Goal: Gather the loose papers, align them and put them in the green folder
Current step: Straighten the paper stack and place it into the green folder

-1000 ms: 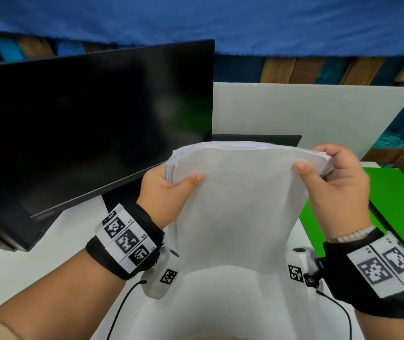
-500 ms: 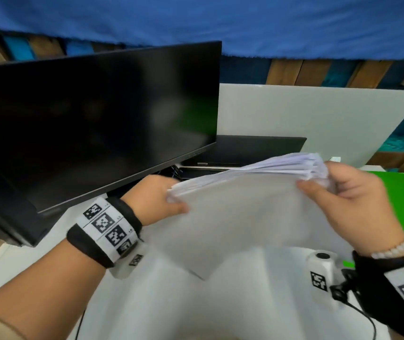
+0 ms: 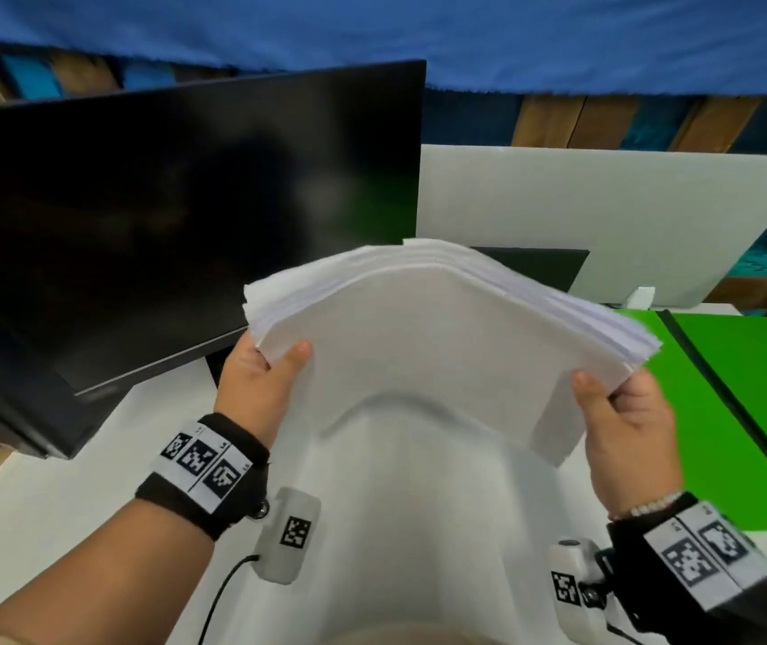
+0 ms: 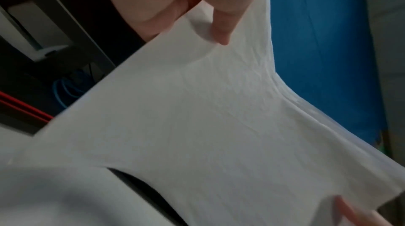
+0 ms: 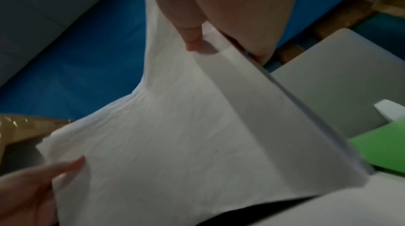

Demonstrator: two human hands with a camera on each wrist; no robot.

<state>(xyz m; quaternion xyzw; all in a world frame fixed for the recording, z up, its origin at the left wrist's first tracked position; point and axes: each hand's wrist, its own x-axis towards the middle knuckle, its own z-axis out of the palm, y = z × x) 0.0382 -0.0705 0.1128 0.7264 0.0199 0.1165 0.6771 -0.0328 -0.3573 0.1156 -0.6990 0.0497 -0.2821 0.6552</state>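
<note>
A dark monitor (image 3: 177, 216) stands at the far left of the white counter (image 3: 70, 505). The left hand (image 3: 258, 388) has its grip clamped on the left edge of the paper stack (image 3: 428, 346), thumb on top; the right hand (image 3: 623, 425) pinches the right edge likewise, so the raised stack bows between them, probably for squaring. The green folder (image 3: 744, 402) lies open at right, ready to receive it.

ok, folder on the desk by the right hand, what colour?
Bright green folder, with a dark strip down its middle; best seen in the head view.
</note>
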